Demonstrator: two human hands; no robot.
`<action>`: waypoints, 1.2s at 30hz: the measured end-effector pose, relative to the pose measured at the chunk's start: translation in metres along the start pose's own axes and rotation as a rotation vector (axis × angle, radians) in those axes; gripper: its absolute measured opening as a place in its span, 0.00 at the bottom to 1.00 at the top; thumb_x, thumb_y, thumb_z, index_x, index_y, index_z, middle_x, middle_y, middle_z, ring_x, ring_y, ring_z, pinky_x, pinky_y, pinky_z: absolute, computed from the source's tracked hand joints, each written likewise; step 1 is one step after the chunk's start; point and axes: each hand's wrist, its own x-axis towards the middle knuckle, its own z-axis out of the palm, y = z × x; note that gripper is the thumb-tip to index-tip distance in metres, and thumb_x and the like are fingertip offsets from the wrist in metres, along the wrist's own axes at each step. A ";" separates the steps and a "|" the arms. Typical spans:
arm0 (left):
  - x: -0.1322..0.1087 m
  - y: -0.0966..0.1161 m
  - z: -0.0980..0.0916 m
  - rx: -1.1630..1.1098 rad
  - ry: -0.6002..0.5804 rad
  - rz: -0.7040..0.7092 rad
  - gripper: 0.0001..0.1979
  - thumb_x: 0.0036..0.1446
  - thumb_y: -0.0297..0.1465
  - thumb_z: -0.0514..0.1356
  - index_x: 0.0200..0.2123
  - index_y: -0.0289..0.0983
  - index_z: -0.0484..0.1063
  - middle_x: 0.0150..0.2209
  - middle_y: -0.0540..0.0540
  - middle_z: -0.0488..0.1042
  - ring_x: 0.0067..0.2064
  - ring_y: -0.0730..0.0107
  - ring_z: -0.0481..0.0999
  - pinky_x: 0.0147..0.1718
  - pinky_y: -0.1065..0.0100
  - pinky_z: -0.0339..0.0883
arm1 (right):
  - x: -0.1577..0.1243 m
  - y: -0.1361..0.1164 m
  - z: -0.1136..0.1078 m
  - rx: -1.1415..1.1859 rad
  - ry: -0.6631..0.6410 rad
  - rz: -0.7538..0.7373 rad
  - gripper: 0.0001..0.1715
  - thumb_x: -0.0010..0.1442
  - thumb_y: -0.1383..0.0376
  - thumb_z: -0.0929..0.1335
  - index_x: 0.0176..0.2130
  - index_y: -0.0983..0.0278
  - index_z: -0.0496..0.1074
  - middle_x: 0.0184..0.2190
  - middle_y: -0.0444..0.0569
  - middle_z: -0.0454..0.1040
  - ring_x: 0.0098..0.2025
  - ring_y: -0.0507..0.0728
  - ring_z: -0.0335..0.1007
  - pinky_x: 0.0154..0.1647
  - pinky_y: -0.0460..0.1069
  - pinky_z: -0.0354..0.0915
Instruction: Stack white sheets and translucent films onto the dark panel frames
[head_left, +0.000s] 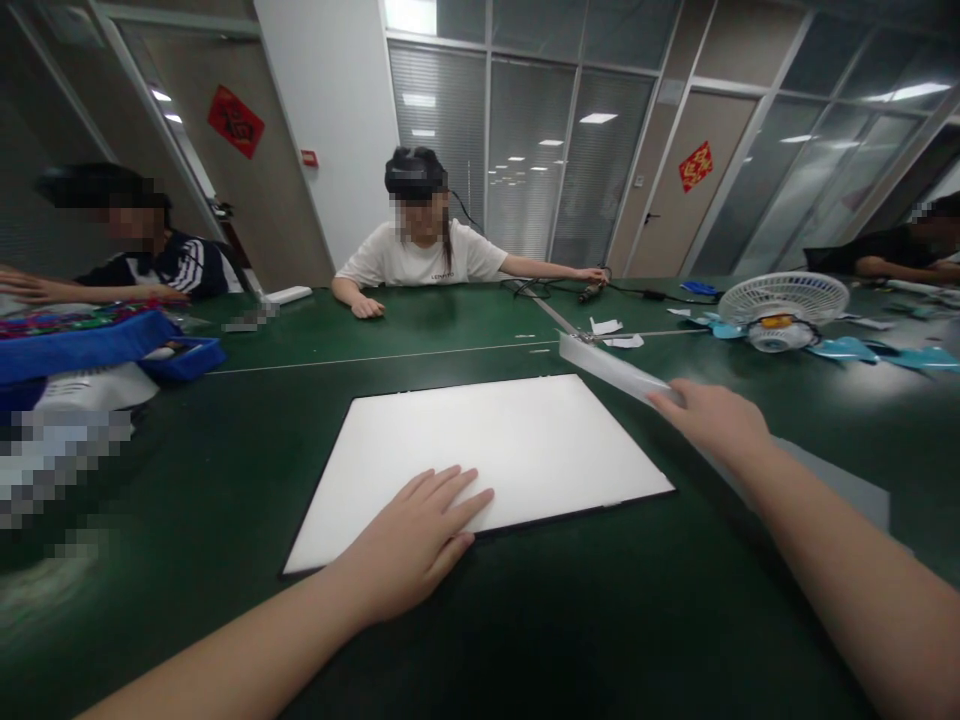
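A white rectangular panel [517,430] with a thin black border lies flat on the green table in front of me. My left hand [431,530] rests on its near edge, palm down with the fingers spread. To the right of the panel, my right hand [716,420] pinches the edge of a pale, translucent sheet [615,370], which is tilted and smeared by motion. A flat grey part [840,490], perhaps of the same sheet, shows beyond my right forearm; my hand and arm hide how they join.
Across the green table [225,470] sits a person [420,250] with one arm stretched toward black cables [555,288]. White fan parts [784,300] and blue fan blades [885,352] lie at the right. Blue trays [187,358] stand at the left, near another person [142,250].
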 end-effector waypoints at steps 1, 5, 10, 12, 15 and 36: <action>0.000 -0.001 0.001 0.000 0.000 0.003 0.24 0.68 0.39 0.44 0.66 0.51 0.50 0.68 0.47 0.52 0.67 0.57 0.52 0.62 0.48 0.50 | -0.001 0.000 -0.002 -0.002 0.012 0.010 0.40 0.62 0.42 0.51 0.53 0.64 0.70 0.41 0.62 0.76 0.41 0.69 0.72 0.32 0.56 0.63; 0.001 -0.002 0.002 -0.018 0.013 0.007 0.24 0.68 0.39 0.45 0.66 0.51 0.50 0.68 0.47 0.52 0.68 0.57 0.52 0.63 0.48 0.49 | -0.005 -0.002 -0.013 -0.035 0.130 0.023 0.39 0.62 0.42 0.50 0.52 0.63 0.70 0.38 0.61 0.76 0.38 0.69 0.72 0.28 0.54 0.61; -0.001 -0.001 -0.002 -0.060 -0.011 -0.011 0.25 0.67 0.38 0.46 0.66 0.53 0.49 0.68 0.48 0.51 0.67 0.54 0.53 0.63 0.44 0.50 | -0.018 -0.014 -0.024 0.000 0.251 -0.141 0.34 0.62 0.43 0.54 0.48 0.63 0.73 0.36 0.57 0.78 0.36 0.67 0.74 0.29 0.55 0.63; -0.002 -0.001 -0.005 -0.087 -0.020 -0.006 0.26 0.67 0.39 0.47 0.67 0.54 0.48 0.68 0.49 0.50 0.67 0.53 0.53 0.62 0.44 0.51 | -0.026 -0.026 -0.023 0.107 0.253 -0.250 0.33 0.62 0.44 0.56 0.48 0.62 0.73 0.40 0.56 0.78 0.38 0.66 0.75 0.33 0.56 0.66; -0.003 -0.001 -0.007 -0.097 -0.023 -0.018 0.27 0.66 0.39 0.49 0.66 0.55 0.48 0.69 0.49 0.49 0.67 0.52 0.53 0.62 0.43 0.51 | -0.038 -0.049 -0.019 0.336 0.133 -0.448 0.32 0.60 0.44 0.60 0.50 0.60 0.73 0.50 0.53 0.76 0.45 0.64 0.74 0.41 0.55 0.70; -0.004 -0.004 0.001 -0.048 0.076 0.036 0.29 0.64 0.37 0.53 0.66 0.51 0.50 0.68 0.47 0.53 0.66 0.53 0.55 0.62 0.47 0.52 | -0.026 -0.048 0.009 0.351 -0.126 -0.620 0.29 0.64 0.51 0.56 0.48 0.63 0.75 0.50 0.55 0.75 0.53 0.64 0.68 0.57 0.60 0.61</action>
